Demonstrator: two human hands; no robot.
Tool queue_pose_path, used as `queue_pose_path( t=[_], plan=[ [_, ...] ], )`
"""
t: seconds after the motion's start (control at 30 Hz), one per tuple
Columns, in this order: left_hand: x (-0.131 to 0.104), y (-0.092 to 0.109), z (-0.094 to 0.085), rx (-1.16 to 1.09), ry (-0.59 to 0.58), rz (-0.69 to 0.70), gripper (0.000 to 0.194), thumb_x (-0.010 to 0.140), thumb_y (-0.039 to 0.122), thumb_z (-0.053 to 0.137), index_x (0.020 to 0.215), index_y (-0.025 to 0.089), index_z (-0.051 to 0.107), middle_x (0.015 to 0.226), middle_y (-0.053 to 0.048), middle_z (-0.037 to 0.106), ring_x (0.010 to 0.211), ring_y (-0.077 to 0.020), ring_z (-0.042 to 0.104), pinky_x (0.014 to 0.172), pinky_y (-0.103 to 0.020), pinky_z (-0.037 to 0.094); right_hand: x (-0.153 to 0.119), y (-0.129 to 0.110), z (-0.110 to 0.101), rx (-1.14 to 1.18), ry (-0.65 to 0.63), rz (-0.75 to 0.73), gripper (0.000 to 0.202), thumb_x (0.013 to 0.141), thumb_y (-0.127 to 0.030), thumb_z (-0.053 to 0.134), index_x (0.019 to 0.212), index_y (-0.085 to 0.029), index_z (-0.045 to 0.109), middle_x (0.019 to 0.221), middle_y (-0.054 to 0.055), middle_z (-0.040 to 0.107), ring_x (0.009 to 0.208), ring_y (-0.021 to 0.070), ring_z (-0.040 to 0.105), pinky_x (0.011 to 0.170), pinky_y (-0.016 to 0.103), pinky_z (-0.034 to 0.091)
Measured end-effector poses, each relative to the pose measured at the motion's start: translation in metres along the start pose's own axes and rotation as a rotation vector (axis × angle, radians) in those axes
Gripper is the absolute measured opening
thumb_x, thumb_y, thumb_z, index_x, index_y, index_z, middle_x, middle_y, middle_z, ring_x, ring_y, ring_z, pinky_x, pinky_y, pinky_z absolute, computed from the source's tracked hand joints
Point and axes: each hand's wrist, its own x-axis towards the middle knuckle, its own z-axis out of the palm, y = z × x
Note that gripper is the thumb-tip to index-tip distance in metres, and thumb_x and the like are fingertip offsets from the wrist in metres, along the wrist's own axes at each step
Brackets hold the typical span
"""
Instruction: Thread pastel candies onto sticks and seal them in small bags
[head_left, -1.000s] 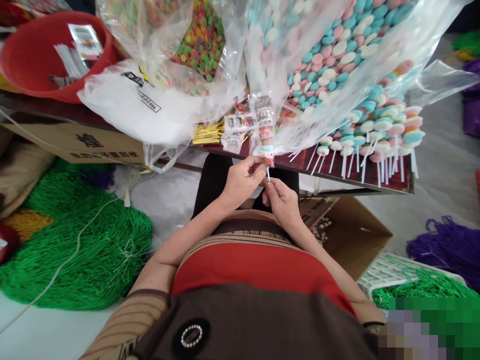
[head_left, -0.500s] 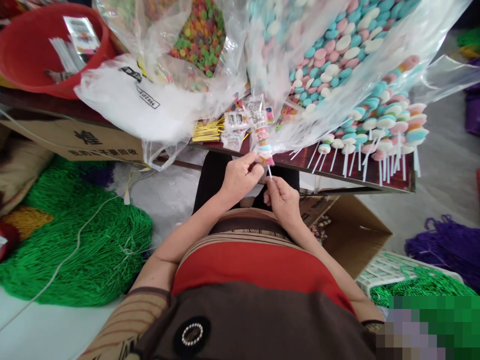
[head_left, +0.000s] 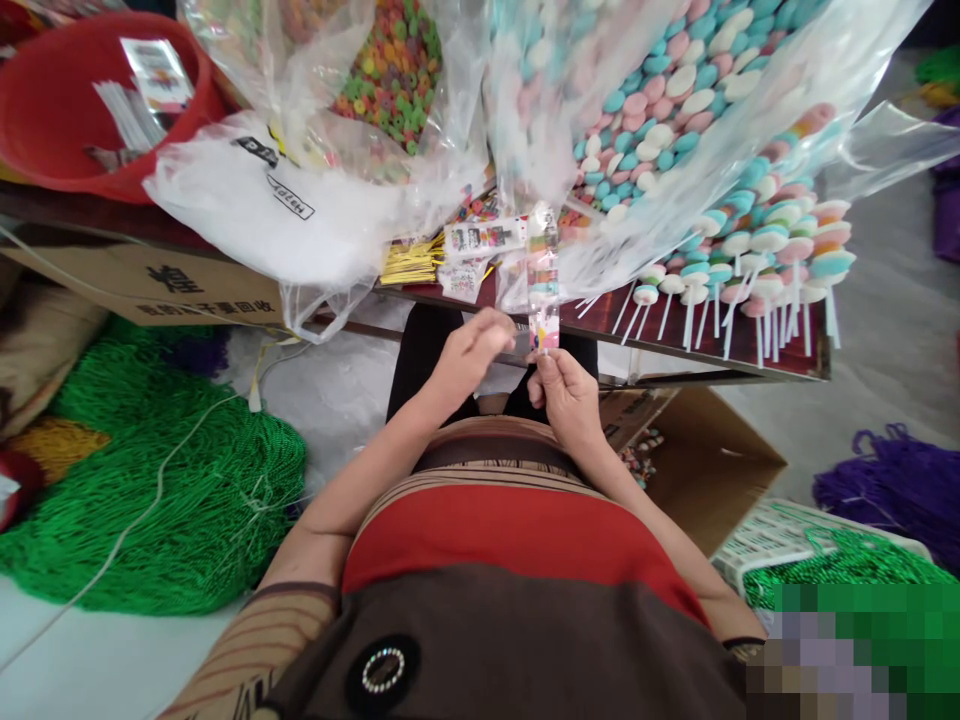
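A wrapped candy stick (head_left: 544, 285) in a clear printed sleeve stands at the table's front edge. My right hand (head_left: 566, 393) pinches its lower end. Just left of the sleeve is my left hand (head_left: 476, 357), apart from it, fingers curled and nothing clearly visible in them. Behind the hands are printed wrappers (head_left: 487, 238) and a bundle of yellow twist ties (head_left: 412, 261). To the right, many candy sticks (head_left: 772, 240) in pink, blue and white lie with white sticks over the table edge. Large clear bags hold pastel candies (head_left: 660, 110) and small ring candies (head_left: 394, 80).
A red basin (head_left: 45, 110) with wrappers stands at the far left, beside a white plastic bag (head_left: 277, 215). Below right is an open cardboard box (head_left: 712, 460). Green netting (head_left: 172, 500) and purple netting (head_left: 885, 490) lie on the floor.
The sleeve now reaches down over the white stick that showed before at my right hand. My left hand has let go of the sleeve and moved slightly left.
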Motion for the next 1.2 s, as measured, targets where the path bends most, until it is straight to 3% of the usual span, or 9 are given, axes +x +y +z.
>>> queue_pose_path(
  t=[0.17,0.3,0.43,0.53,0.7,0.83,0.97,1.07,1.2],
  plan=[
    [0.018,0.003,0.008,-0.341,0.023,-0.184,0.05,0.093,0.069,0.053,0.11,0.023,0.064,0.089,-0.005,0.072,0.085,-0.0175,0.071,0.072,-0.03,0.054,-0.002,0.003,0.001,-0.005,-0.046,-0.01,0.049,0.093,-0.072,0.053,0.092,-0.024,0.064,0.051,-0.009,0.048,0.044,0.0095,0.042,0.049,0.024,0.039],
    [0.018,0.008,0.02,-0.42,-0.068,-0.227,0.048,0.085,0.068,0.068,0.087,0.021,0.062,0.075,-0.002,0.064,0.074,-0.0163,0.067,0.056,-0.026,0.045,-0.003,0.005,0.001,-0.041,-0.087,-0.01,0.05,0.093,-0.072,0.053,0.092,-0.023,0.065,0.051,-0.008,0.049,0.044,0.0096,0.043,0.049,0.025,0.04],
    [0.012,0.006,0.024,-0.523,-0.108,-0.233,0.052,0.079,0.066,0.075,0.072,0.021,0.05,0.061,0.003,0.048,0.064,-0.0132,0.058,0.054,-0.027,0.041,-0.004,0.006,0.007,-0.003,-0.116,0.006,0.053,0.091,-0.074,0.055,0.088,-0.022,0.063,0.05,-0.008,0.05,0.043,0.0092,0.043,0.048,0.024,0.04],
    [0.01,0.004,0.022,-0.53,-0.114,-0.269,0.049,0.08,0.063,0.076,0.072,0.021,0.054,0.058,0.005,0.04,0.058,-0.0114,0.05,0.055,-0.028,0.042,-0.002,0.003,0.009,0.027,-0.126,0.045,0.054,0.089,-0.076,0.056,0.087,-0.022,0.063,0.049,-0.007,0.05,0.042,0.0093,0.044,0.046,0.024,0.041],
    [0.008,0.008,0.013,-0.585,-0.139,-0.309,0.041,0.077,0.057,0.082,0.085,0.02,0.066,0.055,0.007,0.041,0.058,-0.0111,0.052,0.065,-0.03,0.05,0.012,-0.019,-0.029,-0.163,-0.384,0.02,0.047,0.088,-0.066,0.066,0.087,-0.019,0.074,0.062,0.001,0.068,0.054,0.0143,0.063,0.057,0.028,0.052],
    [0.0,0.017,0.014,-0.641,-0.337,-0.364,0.042,0.07,0.054,0.087,0.085,0.021,0.066,0.051,0.01,0.041,0.051,-0.01,0.05,0.075,-0.036,0.057,0.027,-0.04,-0.06,-0.061,-0.155,-0.084,0.047,0.086,-0.064,0.07,0.111,-0.025,0.075,0.089,0.005,0.078,0.076,0.0201,0.072,0.07,0.034,0.059],
    [-0.012,0.024,0.024,-0.68,-0.607,-0.448,0.047,0.073,0.062,0.081,0.074,0.02,0.059,0.05,0.01,0.038,0.045,-0.0092,0.045,0.069,-0.039,0.059,0.032,-0.051,-0.048,0.195,-0.243,-0.07,0.062,0.075,-0.075,0.074,0.114,-0.027,0.071,0.09,0.008,0.077,0.084,0.0259,0.074,0.065,0.037,0.06],
    [-0.012,0.021,0.026,-0.525,-0.626,-0.38,0.05,0.083,0.065,0.071,0.067,0.021,0.05,0.053,0.006,0.042,0.05,-0.0116,0.051,0.072,-0.038,0.059,0.032,-0.046,-0.025,0.262,-0.174,-0.072,0.047,0.081,-0.067,0.073,0.107,-0.027,0.068,0.078,0.004,0.072,0.079,0.025,0.074,0.066,0.038,0.061],
    [0.001,0.009,0.023,0.099,-0.346,-0.172,0.019,0.092,0.038,0.066,0.085,0.022,0.058,0.063,0.002,0.055,0.062,-0.0168,0.059,0.072,-0.033,0.053,0.034,-0.03,-0.003,0.266,0.066,-0.128,0.033,0.086,-0.057,0.073,0.095,-0.027,0.06,0.082,0.003,0.073,0.086,0.0227,0.074,0.08,0.04,0.061]
  ],
)
